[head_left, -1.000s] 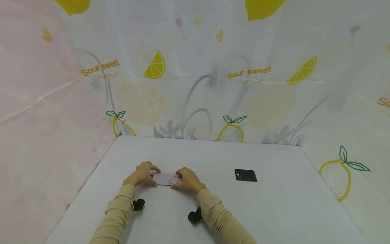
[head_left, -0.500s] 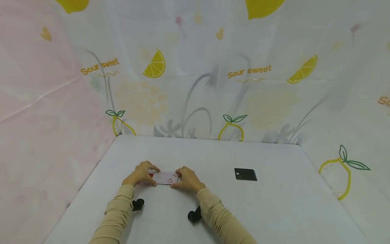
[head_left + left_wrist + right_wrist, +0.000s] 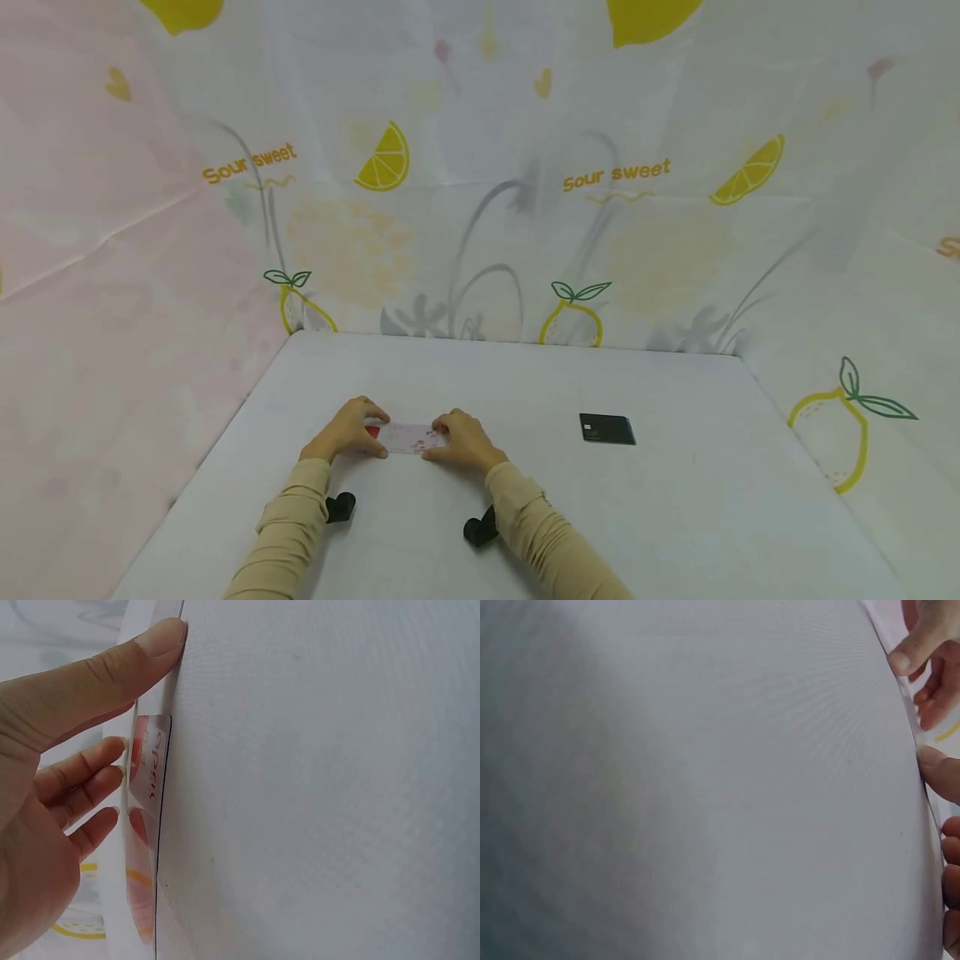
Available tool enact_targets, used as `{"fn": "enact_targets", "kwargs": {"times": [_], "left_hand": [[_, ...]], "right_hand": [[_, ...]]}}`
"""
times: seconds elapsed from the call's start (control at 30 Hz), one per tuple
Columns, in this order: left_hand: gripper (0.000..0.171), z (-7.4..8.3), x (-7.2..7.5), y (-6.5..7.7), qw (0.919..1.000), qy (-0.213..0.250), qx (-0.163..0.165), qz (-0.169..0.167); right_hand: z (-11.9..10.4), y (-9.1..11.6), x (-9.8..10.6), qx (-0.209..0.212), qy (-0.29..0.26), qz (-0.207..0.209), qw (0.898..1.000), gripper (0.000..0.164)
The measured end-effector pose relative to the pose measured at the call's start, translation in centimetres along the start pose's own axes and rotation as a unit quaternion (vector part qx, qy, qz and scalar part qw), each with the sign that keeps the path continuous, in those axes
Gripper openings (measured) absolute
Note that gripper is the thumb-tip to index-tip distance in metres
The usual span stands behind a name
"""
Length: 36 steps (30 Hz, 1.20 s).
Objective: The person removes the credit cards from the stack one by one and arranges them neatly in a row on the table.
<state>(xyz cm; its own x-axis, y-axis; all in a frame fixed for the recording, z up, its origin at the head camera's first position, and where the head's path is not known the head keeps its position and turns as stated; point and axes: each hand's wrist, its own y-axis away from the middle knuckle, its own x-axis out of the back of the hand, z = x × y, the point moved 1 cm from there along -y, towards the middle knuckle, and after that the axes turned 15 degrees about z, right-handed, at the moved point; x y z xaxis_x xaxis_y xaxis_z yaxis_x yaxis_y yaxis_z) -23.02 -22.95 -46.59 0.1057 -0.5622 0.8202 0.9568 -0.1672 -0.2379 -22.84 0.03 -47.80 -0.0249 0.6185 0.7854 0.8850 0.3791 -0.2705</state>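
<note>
In the head view, a thin pale card (image 3: 408, 438) with small reddish print lies between my two hands on the white table. My left hand (image 3: 347, 429) holds its left end, thumb at the near edge and index finger at the far edge. At that end shows a red patch (image 3: 372, 432). Under the left palm, the left wrist view has a flat piece with red petal shapes and lettering (image 3: 142, 761), partly hidden in the head view. My right hand (image 3: 465, 442) pinches the right end of the pale card the same way, thumb near, fingers far.
A black card (image 3: 607, 429) with a small chip lies to the right on the white table (image 3: 675, 517). Black wrist mounts (image 3: 341, 507) sit below both forearms. A lemon-print cloth (image 3: 480, 250) rises behind and at both sides.
My left fingertips have shifted slightly left, and a little more of the pale card shows between the hands. The dark line along its near edge has faded. The black card stays put.
</note>
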Motion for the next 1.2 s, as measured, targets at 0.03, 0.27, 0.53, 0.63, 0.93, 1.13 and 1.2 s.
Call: {"fn": "enact_targets", "kwargs": {"times": [0.03, 0.27, 0.53, 0.63, 0.93, 1.13, 1.2], "left_hand": [[0.053, -0.02, -0.01, 0.00, 1.0000, 0.003, -0.004, 0.002], [0.058, 0.04, -0.07, 0.03, 0.9999, 0.002, -0.011, 0.007], [0.053, -0.01, 0.08, 0.11, 0.9999, 0.008, -0.011, 0.007], [0.051, -0.04, 0.13, 0.20, 0.9999, 0.009, -0.010, 0.005], [0.054, -0.25, 0.24, 0.47, 0.9996, 0.012, -0.023, 0.006], [0.057, -0.08, 0.47, 0.74, 0.9995, 0.005, -0.030, -0.004], [0.060, 0.03, 0.69, 0.91, 0.9994, 0.010, -0.032, -0.006]], "right_hand": [[-0.02, -0.01, 0.02, 0.002, -0.001, 0.002, 1.000, 0.047], [-0.02, -0.17, -0.05, 0.005, 0.000, 0.003, 1.000, 0.046], [-0.06, -0.23, -0.09, 0.010, 0.004, 0.006, 1.000, 0.046], [-0.09, -0.19, -0.09, 0.011, 0.002, 0.007, 1.000, 0.046], [-0.13, -0.16, -0.20, 0.011, 0.004, 0.008, 1.000, 0.045], [-0.16, -0.06, 0.01, 0.007, 0.000, -0.005, 1.000, 0.045], [-0.11, -0.08, 0.06, 0.005, -0.004, -0.009, 1.000, 0.045]]}}
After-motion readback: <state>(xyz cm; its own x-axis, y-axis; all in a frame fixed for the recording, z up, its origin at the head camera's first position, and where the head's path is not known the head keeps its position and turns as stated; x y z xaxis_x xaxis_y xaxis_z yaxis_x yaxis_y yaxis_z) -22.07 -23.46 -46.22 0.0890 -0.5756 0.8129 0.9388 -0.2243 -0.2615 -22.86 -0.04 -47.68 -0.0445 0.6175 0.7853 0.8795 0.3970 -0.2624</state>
